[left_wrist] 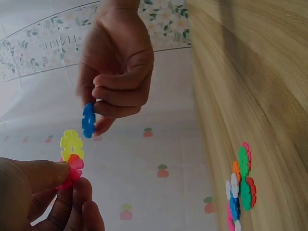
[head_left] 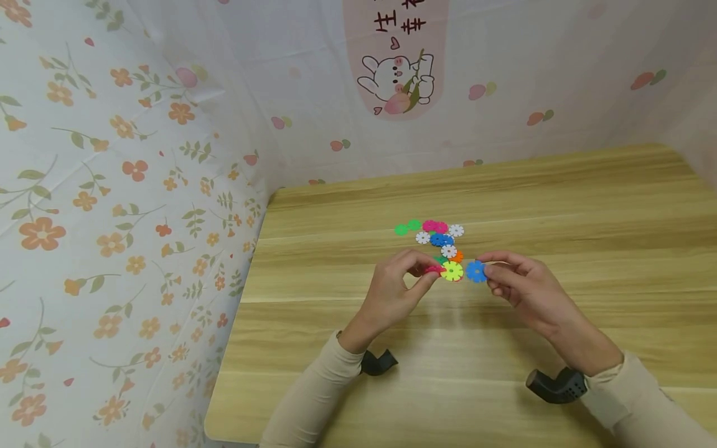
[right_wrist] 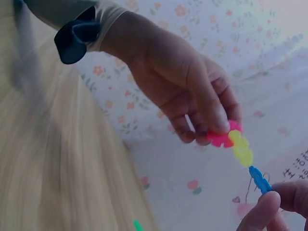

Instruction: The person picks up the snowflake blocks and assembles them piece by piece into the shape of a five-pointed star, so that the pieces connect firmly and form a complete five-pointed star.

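Observation:
Between thumb and fingers, my left hand (head_left: 394, 289) pinches a pink snowflake disc (left_wrist: 72, 171). A yellow snowflake disc (head_left: 452, 271) is joined to the pink one and points toward the other hand. My right hand (head_left: 532, 289) pinches a blue snowflake disc (head_left: 477, 272) by its edge. In the head view a narrow gap separates the blue disc from the yellow one; in the right wrist view the blue disc (right_wrist: 260, 180) stands nearly edge-on just below the yellow disc (right_wrist: 242, 149). Both hands are held above the table.
Behind the hands, more discs lie on the wooden table (head_left: 336, 249): green (head_left: 414, 224), pink (head_left: 430, 226), white (head_left: 456, 230), blue (head_left: 438, 239) and orange (head_left: 458, 256). Patterned cloth (head_left: 313, 93) hangs at the back and left. Black wrist mounts (head_left: 557, 386) sit under both forearms.

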`<state>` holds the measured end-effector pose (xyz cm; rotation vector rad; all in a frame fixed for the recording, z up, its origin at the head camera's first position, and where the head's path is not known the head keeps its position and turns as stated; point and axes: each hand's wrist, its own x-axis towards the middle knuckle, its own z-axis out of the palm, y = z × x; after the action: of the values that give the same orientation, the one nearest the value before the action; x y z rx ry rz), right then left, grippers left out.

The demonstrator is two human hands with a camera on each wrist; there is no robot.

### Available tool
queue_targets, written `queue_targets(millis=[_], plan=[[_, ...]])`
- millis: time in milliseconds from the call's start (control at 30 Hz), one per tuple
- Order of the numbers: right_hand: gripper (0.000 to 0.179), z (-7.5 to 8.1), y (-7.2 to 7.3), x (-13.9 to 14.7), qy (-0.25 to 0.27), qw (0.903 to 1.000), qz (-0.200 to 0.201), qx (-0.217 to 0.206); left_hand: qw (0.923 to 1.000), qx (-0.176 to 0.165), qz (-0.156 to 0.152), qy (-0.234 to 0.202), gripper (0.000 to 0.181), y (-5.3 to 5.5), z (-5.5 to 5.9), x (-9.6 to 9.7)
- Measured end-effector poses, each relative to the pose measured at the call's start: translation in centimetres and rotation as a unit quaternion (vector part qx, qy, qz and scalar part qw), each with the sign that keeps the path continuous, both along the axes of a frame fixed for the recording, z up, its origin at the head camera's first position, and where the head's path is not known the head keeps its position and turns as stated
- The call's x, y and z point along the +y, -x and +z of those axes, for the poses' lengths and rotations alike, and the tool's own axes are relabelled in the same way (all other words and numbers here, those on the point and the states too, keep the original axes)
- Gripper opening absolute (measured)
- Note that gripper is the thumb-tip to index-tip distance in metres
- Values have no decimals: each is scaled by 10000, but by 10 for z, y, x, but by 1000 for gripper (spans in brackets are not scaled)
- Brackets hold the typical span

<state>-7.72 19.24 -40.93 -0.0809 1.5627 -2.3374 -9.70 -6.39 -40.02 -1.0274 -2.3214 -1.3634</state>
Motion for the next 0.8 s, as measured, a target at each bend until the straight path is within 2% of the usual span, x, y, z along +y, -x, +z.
queue_targets(millis=[233,600,800], plan=[[18,15,0,-9,101,9998,-168,12,9999,110,-23,64,10,0,-1,1],[19,22,2,-24,-497,9974,-245,450,9994,223,-4,249,8,-2,1,3],[13,22,2,-28,-890,9943,-321,491,9992,267,-28,294,8,-2,3,4]])
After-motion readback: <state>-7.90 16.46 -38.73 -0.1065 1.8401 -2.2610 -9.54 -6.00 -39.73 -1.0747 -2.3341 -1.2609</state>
